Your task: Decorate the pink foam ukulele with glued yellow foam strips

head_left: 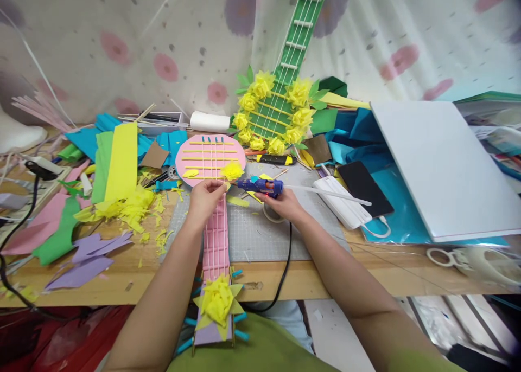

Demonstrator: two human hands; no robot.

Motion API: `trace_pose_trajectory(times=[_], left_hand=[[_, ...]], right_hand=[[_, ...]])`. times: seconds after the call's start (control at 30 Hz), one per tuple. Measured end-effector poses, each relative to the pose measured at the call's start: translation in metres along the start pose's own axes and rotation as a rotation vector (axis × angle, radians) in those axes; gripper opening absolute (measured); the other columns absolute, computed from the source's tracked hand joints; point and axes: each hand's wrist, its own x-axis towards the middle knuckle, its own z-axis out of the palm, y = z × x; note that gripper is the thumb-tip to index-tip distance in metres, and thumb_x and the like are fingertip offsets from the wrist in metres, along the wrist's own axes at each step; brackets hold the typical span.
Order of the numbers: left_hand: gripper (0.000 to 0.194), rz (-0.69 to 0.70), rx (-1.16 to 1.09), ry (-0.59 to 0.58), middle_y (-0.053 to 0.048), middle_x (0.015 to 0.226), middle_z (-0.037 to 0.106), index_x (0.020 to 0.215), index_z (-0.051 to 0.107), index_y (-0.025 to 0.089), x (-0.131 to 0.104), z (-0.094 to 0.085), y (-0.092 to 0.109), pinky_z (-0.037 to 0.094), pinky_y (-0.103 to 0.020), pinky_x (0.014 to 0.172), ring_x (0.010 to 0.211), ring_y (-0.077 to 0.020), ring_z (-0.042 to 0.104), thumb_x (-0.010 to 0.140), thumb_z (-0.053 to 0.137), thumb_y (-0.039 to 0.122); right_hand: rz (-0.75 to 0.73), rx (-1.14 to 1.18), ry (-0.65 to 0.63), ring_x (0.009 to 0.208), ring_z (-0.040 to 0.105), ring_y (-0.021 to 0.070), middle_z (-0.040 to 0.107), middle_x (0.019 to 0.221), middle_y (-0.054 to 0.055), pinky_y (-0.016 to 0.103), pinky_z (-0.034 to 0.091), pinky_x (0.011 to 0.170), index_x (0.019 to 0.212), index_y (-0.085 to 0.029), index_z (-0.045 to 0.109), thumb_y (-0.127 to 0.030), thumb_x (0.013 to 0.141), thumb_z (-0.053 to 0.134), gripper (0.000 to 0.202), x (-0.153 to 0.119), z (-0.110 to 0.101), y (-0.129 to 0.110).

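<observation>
A pink paper guitar (215,236) lies lengthwise before me, its round body on the mat and its neck over the table edge. A yellow paper flower (233,170) sits on the body, and a larger yellow flower (217,301) is on the purple headstock. My left hand (207,201) is closed in a pinch over the lower edge of the body, with a small yellow paper piece (227,186) at the fingertips. Wrapped round a blue hot glue gun (260,186), my right hand (281,203) points its nozzle at that piece. A long glue stick (325,191) juts from the gun's back.
A green paper guitar (280,101) with yellow flowers leans at the back. Paper scraps (126,206) cover the left side. A yellow-black cutter (277,159), power bank (342,201), phone (365,185) and white board (451,166) lie beyond and right. The gun's black cord (287,269) hangs over the edge.
</observation>
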Motion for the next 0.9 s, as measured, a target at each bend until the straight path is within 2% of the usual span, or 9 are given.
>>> trace_pose_trajectory(times=[0.2,0.37,0.57,0.9], left_hand=[[0.019,0.031,-0.008,-0.010,-0.002,0.062,0.064,0.067,0.063,0.016,0.004,-0.001,-0.005,0.043,-0.025,0.054,0.054,-0.0115,0.055,0.056,0.070,0.031],[0.021,0.043,-0.002,-0.015,-0.002,0.063,0.065,0.067,0.064,0.015,0.004,-0.001,-0.006,0.044,-0.025,0.055,0.055,-0.0118,0.055,0.055,0.071,0.031],[0.021,0.065,0.027,-0.010,-0.002,0.064,0.065,0.068,0.064,0.016,0.004,0.000,-0.008,0.044,-0.025,0.055,0.055,-0.0118,0.055,0.057,0.069,0.032],[0.022,0.123,0.056,-0.006,-0.001,0.059,0.063,0.068,0.065,0.016,0.005,0.000,-0.012,0.042,-0.023,0.054,0.054,-0.0109,0.054,0.057,0.069,0.034]], right_hand=[[-0.017,-0.081,-0.004,0.068,0.061,0.0189,0.069,0.073,0.000,0.028,0.045,0.063,0.085,-0.021,0.070,-0.055,0.072,0.060,0.037,0.000,-0.002,-0.005],[-0.017,-0.073,-0.003,0.071,0.062,0.0194,0.069,0.076,0.001,0.029,0.046,0.067,0.087,-0.022,0.070,-0.055,0.073,0.059,0.038,-0.001,-0.001,-0.005],[0.004,-0.068,-0.004,0.071,0.062,0.0209,0.067,0.071,0.001,0.032,0.047,0.070,0.082,-0.022,0.070,-0.056,0.072,0.060,0.037,0.000,-0.002,-0.005],[-0.005,-0.088,-0.017,0.079,0.064,0.0230,0.070,0.081,0.003,0.035,0.048,0.075,0.089,-0.021,0.069,-0.056,0.074,0.057,0.040,0.000,-0.001,-0.004]])
